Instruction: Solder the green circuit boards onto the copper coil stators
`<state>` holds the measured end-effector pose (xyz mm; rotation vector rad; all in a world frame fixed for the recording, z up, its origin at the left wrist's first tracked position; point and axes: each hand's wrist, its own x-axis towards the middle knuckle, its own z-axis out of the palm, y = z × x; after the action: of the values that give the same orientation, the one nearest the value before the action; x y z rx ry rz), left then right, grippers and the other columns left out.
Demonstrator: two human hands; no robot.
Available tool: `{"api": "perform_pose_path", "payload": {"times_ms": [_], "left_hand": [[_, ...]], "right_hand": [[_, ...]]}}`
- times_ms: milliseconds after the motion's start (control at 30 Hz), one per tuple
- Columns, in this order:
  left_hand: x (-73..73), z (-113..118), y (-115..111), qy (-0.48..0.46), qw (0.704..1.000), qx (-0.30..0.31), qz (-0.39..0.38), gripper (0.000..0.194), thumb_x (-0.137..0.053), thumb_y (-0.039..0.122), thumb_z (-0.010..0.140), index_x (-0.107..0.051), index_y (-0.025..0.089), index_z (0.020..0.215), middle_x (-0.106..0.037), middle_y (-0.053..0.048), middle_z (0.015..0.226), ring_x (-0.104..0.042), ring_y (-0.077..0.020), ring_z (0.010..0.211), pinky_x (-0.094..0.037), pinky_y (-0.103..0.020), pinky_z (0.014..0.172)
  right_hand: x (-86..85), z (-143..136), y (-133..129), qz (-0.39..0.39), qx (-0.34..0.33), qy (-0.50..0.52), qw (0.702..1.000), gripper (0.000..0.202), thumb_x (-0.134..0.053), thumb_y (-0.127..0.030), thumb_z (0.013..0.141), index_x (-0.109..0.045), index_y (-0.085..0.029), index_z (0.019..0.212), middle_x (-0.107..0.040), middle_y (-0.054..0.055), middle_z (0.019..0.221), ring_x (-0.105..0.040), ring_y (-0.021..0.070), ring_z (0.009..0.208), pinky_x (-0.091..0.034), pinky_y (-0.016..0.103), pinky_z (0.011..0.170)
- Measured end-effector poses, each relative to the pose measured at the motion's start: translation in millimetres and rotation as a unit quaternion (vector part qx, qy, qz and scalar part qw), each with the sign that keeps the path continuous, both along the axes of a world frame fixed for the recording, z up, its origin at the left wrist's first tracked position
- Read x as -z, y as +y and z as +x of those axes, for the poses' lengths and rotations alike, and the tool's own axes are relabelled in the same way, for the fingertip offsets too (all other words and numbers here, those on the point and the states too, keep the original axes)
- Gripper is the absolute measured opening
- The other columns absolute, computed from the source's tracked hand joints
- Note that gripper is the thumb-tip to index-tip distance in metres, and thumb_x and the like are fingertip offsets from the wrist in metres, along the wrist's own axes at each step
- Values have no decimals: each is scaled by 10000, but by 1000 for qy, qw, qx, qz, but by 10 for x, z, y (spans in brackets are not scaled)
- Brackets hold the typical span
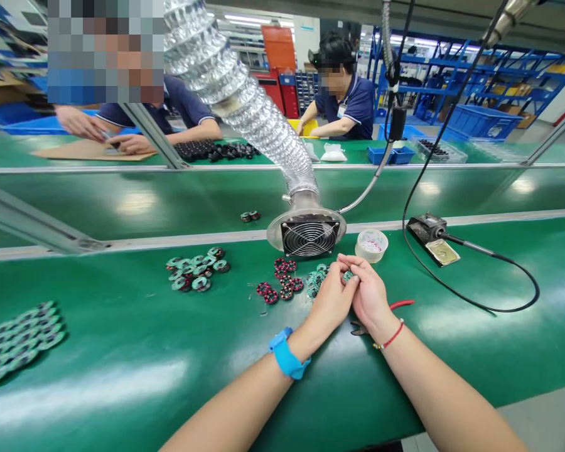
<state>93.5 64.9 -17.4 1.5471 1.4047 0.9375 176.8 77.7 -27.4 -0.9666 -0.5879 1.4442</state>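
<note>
My left hand (332,290) and my right hand (368,290) meet over the green bench, fingers closed together around a small round green circuit board (348,275). Most of that board is hidden by my fingers. Just left of my fingertips lies a pile of green round boards (316,280). Beside it is a cluster of red-and-black round parts (282,282). Red-handled cutting pliers (402,304) lie partly under my right wrist. Behind my hands stands a round clear tub (371,245).
A fan (310,236) on a silver duct faces me. A soldering iron (466,243) rests in its stand (428,232), its cable looping right. More round boards (196,269) and a board panel (21,342) lie left. Two people work across the bench.
</note>
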Motion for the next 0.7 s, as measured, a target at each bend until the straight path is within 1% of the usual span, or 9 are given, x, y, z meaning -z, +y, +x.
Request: {"api": "perform_pose_path", "payload": {"times_ms": [100,200,300,333,400,467,533,633,700], "left_hand": [[29,-9,69,-6,1000,-2,-7,78,-489,224,906,-510,191,973,-597,-1,784,-580,-130,640,-483,-257,598],[46,-98,133,12,1000,12,-21,105,-470,279,920,-503,188,960,-555,41,680,-540,-106,499,-451,-226,482],[36,-242,170,77,996,35,-21,89,-519,267,890,-533,182,914,-526,56,615,-542,-118,490,-456,-235,492],[27,-287,173,108,993,40,-12,70,-556,244,868,-554,182,901,-540,45,629,-567,-131,541,-476,-247,540],[4,-354,164,175,984,41,17,76,-610,201,836,-602,180,908,-595,-2,734,-617,-171,703,-505,-286,680],[-22,-394,141,242,969,30,45,138,-612,201,849,-635,175,982,-624,-59,897,-631,-219,852,-502,-334,794],[-51,-418,115,301,951,11,66,220,-562,219,891,-631,162,1092,-607,-110,1036,-635,-258,922,-500,-375,834],[-84,-441,76,366,925,-5,98,319,-462,206,940,-584,145,1228,-569,-159,1163,-616,-297,1035,-490,-421,900],[-76,-447,50,392,911,23,127,360,-473,206,938,-566,148,1281,-557,-169,1256,-558,-314,1165,-453,-442,995]], "right_hand": [[37,-44,-11,26,-1,-48,998,203,-581,-327,769,-669,-212,911,-711,58,1047,-639,203,1002,-519,354,903],[89,-32,32,39,1,-110,993,299,-558,-432,823,-675,-208,983,-698,76,1125,-620,227,1073,-501,380,936],[109,57,119,60,27,-176,982,367,-547,-481,849,-658,-205,1064,-656,83,1235,-563,225,1194,-425,382,1040],[104,100,150,71,39,-195,977,381,-534,-494,861,-649,-208,1084,-643,80,1254,-547,220,1219,-397,378,1067],[80,191,205,90,62,-232,967,388,-496,-516,883,-636,-216,1084,-641,72,1234,-547,214,1207,-376,373,1078],[56,279,257,102,80,-263,956,386,-447,-524,904,-622,-216,1059,-645,73,1186,-562,216,1159,-393,374,1049],[44,355,319,109,89,-293,946,393,-378,-512,930,-603,-208,1037,-639,84,1152,-569,217,1116,-415,373,1010],[29,451,424,114,73,-346,929,338,-352,-439,940,-581,-199,1002,-639,92,1090,-582,212,1034,-440,371,950],[-15,508,442,118,28,-391,912,224,-423,-355,909,-581,-203,955,-651,71,984,-595,202,919,-460,368,882]]}}
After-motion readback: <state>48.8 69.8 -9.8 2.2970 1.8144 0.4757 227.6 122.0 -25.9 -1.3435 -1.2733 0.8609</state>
